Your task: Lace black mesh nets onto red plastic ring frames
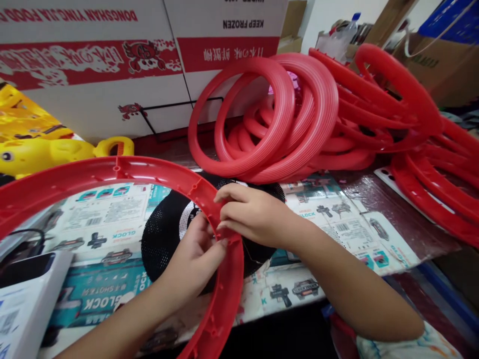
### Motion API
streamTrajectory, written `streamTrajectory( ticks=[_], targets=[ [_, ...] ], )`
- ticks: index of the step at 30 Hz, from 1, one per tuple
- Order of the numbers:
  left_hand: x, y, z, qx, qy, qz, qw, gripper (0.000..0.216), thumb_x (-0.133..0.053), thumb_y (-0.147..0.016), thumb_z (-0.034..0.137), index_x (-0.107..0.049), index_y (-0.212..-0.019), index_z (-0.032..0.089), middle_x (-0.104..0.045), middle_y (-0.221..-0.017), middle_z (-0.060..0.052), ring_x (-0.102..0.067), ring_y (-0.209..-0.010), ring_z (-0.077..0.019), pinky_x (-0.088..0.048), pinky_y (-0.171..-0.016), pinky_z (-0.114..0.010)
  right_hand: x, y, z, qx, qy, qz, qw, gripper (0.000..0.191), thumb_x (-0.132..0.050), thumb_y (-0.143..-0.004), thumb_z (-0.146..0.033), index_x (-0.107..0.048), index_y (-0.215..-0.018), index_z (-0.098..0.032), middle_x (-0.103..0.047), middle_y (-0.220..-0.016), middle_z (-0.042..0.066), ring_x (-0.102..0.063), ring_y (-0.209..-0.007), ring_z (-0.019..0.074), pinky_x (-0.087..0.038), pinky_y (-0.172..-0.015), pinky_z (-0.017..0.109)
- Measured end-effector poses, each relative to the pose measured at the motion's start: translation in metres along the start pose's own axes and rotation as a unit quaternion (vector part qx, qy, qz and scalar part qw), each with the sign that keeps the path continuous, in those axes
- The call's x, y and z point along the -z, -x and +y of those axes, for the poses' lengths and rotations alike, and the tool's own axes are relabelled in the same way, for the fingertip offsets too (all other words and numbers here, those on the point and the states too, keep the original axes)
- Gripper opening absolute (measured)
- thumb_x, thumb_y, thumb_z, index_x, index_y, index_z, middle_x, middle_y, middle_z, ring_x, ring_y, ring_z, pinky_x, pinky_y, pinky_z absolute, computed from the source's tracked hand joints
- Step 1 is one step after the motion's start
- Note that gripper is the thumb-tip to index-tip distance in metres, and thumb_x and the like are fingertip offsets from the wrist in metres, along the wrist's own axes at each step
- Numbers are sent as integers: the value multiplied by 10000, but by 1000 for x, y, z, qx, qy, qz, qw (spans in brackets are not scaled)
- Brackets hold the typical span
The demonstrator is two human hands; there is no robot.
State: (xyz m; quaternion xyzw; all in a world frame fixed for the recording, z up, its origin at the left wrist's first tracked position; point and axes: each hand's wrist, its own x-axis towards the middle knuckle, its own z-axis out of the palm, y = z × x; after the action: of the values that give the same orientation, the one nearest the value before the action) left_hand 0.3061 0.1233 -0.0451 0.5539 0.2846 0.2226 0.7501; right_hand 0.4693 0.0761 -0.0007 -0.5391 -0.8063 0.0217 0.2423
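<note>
A large red plastic half-ring (230,269) has its hollow side up, showing small posts and ribs along the channel. My left hand (196,249) grips its inner edge, thumb on the rim and fingers curled under. From the other side, my right hand (254,214) has its fingers bent over the same ring, close to my left thumb; the right thumb is hidden, and I cannot tell if something small is pinched there. Below both hands lies a round black mesh disc (160,244) with a white printed circle, partly covered by the ring.
Red rings (318,89) lean in a pile at the back, with more ring parts (404,114) stacked to the right. A white carton (93,104) stands behind. At left are a yellow toy (52,154) and a white device (33,299). Printed cardboard (108,269) covers the table.
</note>
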Motion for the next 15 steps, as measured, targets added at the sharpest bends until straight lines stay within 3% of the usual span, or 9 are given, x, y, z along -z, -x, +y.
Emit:
streamTrajectory(
  ticks=[5,15],
  targets=[
    [3,2,-1,1,-26,-41,999,372,-608,-775,203,-466,-1118,209,-630,-969,-19,-614,-830,-163,-485,-667,-247,7,3,2,13,129,-36,991,266,-456,-943,-264,-628,-788,-134,-616,-740,46,-509,-665,148,-357,-607,286],
    [3,7,1,25,-83,-124,988,388,-522,-844,162,-411,-1212,213,-558,-1227,-58,-536,-1125,-213,-422,-960,-335,12,4,-2,53,36,-39,997,180,-467,-902,-112,-641,-864,-132,-644,-872,50,-509,-766,134,-392,-672,252]
  ],
)
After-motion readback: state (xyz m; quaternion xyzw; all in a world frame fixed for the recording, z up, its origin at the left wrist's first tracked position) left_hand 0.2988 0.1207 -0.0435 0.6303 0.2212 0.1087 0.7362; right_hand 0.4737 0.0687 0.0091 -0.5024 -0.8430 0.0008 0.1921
